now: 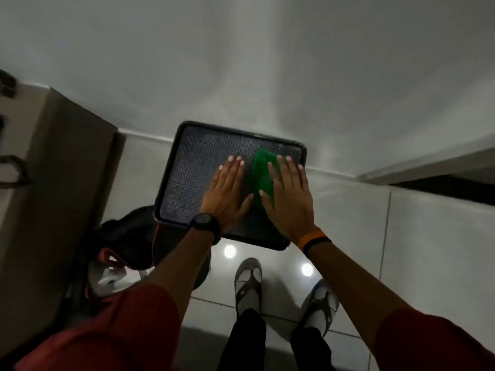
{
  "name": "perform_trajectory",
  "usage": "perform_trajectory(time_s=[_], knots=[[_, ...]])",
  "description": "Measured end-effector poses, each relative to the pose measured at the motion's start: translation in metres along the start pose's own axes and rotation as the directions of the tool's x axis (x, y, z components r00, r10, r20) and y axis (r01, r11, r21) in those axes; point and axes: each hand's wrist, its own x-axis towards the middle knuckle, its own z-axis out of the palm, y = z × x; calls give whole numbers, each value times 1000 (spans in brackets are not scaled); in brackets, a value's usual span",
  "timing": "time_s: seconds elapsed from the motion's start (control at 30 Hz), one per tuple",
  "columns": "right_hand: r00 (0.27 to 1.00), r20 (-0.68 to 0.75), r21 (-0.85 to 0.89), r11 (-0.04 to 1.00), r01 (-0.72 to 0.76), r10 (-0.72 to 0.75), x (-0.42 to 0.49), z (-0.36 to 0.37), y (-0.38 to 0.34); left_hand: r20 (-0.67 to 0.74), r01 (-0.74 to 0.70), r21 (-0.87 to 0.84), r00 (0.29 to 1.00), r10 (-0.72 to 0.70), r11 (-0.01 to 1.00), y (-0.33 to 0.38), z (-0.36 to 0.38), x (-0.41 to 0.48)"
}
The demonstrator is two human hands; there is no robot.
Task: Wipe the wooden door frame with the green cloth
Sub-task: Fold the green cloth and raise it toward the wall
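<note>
A crumpled green cloth [260,174] lies on a dark patterned tray [187,170] that stands on the floor against the white wall. My left hand [227,193] hovers flat over the tray, fingers spread, just left of the cloth, holding nothing. My right hand [288,197] is spread flat at the cloth's right edge and partly covers it; whether it touches the cloth is unclear. A pale door frame edge [428,162] shows at the right.
A brown cabinet [53,167] stands on the left. A black and red bag [128,242] lies on the floor beside it. My sandalled feet [247,285] stand on glossy grey tiles. A dark doorway [455,188] opens at the right.
</note>
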Motion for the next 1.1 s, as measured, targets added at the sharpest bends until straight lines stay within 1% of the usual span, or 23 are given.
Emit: perform_trajectory(time_s=[0.03, 0.07, 0.17, 0.27, 0.4, 0.53, 0.6, 0.7, 0.77, 0.87, 0.97, 1.03, 1.07, 1.1], knots=[[1000, 11, -3, 1000, 9, -9, 1, 19, 1, 5, 1, -7, 1000, -1, 1000, -5, 21, 0], [1000, 8, 17, 1000, -4, 4, 2, 30, 4, 22, 17, -8, 1000, -17, 1000, -10, 31, 2], [1000, -16, -3, 1000, 6, -6, -1, 55, 8, 69, 47, 28, 996, -49, 999, -16, 57, -1], [997, -69, -26, 1000, 16, -18, 0, 66, 9, 55, 23, 53, 998, -26, 998, -21, 64, -1], [990, -142, -72, 997, 7, -18, 3, 76, 7, 49, 25, 66, 998, -28, 998, -20, 67, 0], [978, -199, 12, 998, 62, -59, 12, 68, 11, 52, 33, 74, 998, -37, 997, -16, 56, 1], [977, -195, 68, 993, 100, -85, 15, 54, 12, 38, 36, 72, 999, -38, 997, -11, 42, 0], [985, -163, 160, 984, 75, -49, 18, 14, 9, -11, 31, 72, 999, -31, 997, 2, 7, -1], [985, -174, 200, 979, 44, -9, 17, -32, 2, -89, 1, 93, 996, 7, 996, 17, -27, 0], [958, -286, 271, 961, 56, 25, 8, -112, -6, -258, -42, 104, 964, 67, 994, 46, -90, 3], [907, -415, 369, 925, 90, 77, -7, -202, -15, -413, -63, 106, 905, 102, 992, 84, -173, 8], [861, -503, 356, 926, 121, 81, -17, -269, -21, -485, -90, 122, 864, 138, 988, 112, -241, 12], [824, -562, 338, 929, 148, 74, -18, -306, -22, -519, -93, 128, 842, 146, 987, 129, -282, 17], [798, -596, 359, 918, 167, 88, -19, -336, -22, -546, -95, 134, 824, 153, 986, 143, -313, 21]])
